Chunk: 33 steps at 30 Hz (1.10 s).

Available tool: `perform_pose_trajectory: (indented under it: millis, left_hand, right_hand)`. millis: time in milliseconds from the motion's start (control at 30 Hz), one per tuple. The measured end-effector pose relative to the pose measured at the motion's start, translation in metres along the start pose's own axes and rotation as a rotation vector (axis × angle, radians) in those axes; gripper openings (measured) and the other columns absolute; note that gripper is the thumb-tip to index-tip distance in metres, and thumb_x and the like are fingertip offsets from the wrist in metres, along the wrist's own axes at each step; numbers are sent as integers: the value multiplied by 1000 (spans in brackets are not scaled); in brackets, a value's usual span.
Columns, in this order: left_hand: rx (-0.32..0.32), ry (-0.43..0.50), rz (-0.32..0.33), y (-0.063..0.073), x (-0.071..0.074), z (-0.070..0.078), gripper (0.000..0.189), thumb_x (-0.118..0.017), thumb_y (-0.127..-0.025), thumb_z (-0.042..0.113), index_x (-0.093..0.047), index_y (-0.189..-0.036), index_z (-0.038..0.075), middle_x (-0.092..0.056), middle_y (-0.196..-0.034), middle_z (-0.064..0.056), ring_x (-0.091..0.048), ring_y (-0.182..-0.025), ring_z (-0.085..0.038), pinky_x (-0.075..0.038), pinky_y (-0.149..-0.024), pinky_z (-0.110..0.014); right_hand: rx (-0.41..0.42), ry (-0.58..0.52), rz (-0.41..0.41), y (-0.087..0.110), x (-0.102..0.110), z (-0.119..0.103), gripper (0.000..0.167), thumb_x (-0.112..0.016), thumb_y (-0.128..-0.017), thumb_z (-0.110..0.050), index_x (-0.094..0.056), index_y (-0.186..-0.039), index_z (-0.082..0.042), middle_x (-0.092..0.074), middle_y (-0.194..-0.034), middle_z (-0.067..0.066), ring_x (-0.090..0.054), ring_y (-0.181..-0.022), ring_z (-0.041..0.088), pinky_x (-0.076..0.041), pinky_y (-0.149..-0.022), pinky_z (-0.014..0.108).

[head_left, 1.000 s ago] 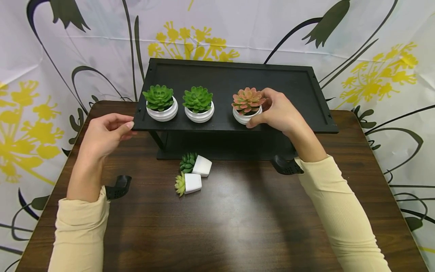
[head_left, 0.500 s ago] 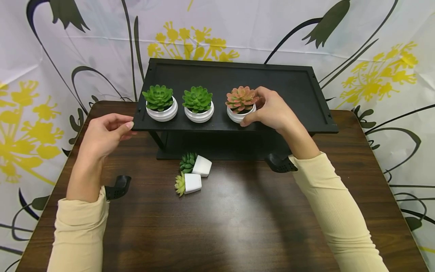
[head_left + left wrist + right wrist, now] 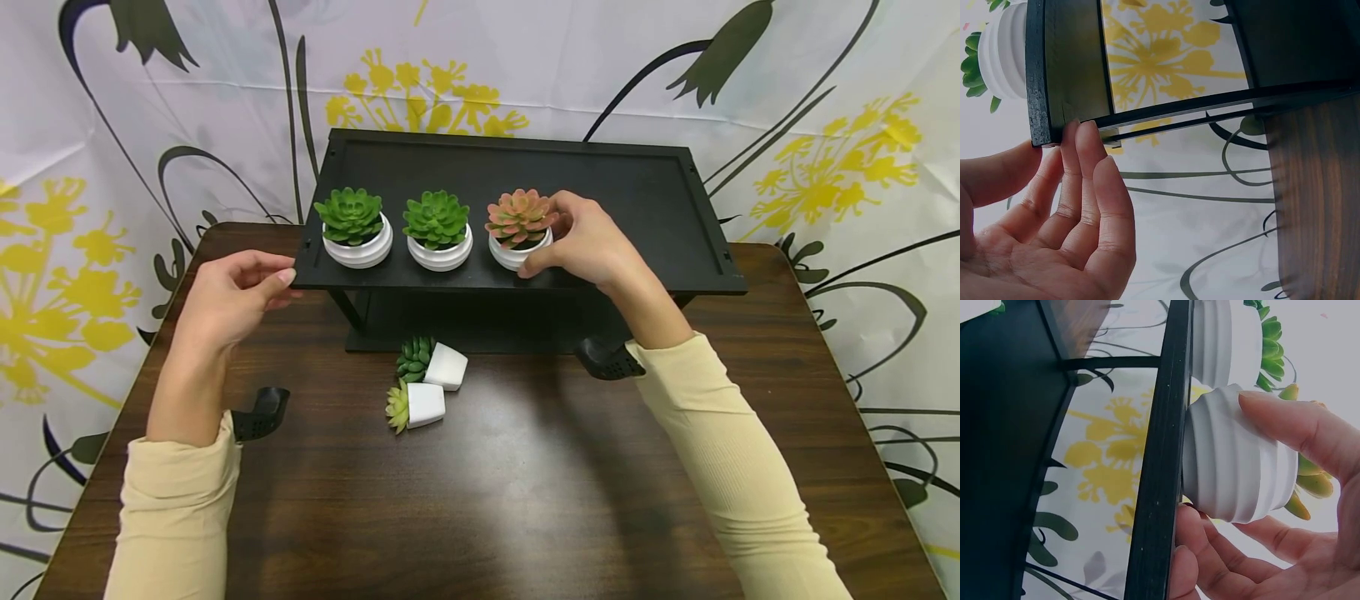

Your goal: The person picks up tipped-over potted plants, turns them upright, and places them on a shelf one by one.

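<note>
coral succulent: a full rosette [image 3: 521, 221] of rounded, pinkish-orange leaves, some tinged yellow-green in the right wrist view, over dark filling in a white pot [image 3: 1235, 459] with a ribbed, bulging wall.
its place: on top of the black shelf [image 3: 622, 192], near the front edge and about midway along it, roughly upright in the head view; the right wrist view shows the pot's base at the shelf top.
right hand: [image 3: 588, 242] above the shelf top, gripping the white pot from its right side, thumb on the front of the wall and fingers round the back.
left hand: [image 3: 232, 296] at the shelf's left front corner, pinching it, thumb on the upper side and fingertips beneath.
green succulents: two bright green rosettes in similar white pots, the first plant [image 3: 352, 225] by the shelf's left end, the second plant [image 3: 438, 229] between it and the coral one, all three apart in a row.
small plants: one dark green [image 3: 446, 367], one light green [image 3: 426, 404], in plain tapered white pots, lying tipped over just in front of the shelf.
table: brown wood grain [image 3: 525, 508], under the shelf.
backdrop: floral cloth [image 3: 555, 67] behind the shelf.
</note>
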<state>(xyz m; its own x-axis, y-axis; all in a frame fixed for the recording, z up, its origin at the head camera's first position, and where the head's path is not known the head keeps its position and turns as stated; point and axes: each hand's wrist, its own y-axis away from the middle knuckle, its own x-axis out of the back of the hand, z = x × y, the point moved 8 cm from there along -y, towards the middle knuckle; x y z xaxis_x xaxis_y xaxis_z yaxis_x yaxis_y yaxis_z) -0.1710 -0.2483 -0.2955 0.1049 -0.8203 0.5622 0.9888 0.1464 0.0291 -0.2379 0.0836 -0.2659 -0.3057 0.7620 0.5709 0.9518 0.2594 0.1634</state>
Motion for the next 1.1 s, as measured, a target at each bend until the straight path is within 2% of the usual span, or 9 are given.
perform_pose_trajectory:
  millis: [300,767,1100]
  left_hand:
    - [-4,4,0,0,0,0,28,-54,-92,9,-56,-112,-11,-57,-69,16,-57,-62,7,-50,-62,-12]
    - [-2,6,0,1,0,0,29,-54,-92,9,-55,-112,-11,-58,-70,14,-57,-61,7,-48,-60,-10]
    - [5,-2,-1,1,1,1,28,-54,-92,9,-56,-112,-10,-58,-70,14,-57,-62,7,-49,-61,-11]
  right_hand:
    - [-1,-4,-10,-1,-3,-1,54,-81,-62,-6,-51,-106,-4,-52,-90,11,-46,-86,23,-38,-67,33]
    - [-1,30,-57,1,-5,-3,67,-81,-62,-5,-48,-121,-1,-53,-102,14,-48,-95,24,-42,-72,32]
    - [20,59,-38,5,-3,-2,59,-80,-66,-8,-50,-116,0,-54,-102,13,-49,-95,24,-43,-70,33]
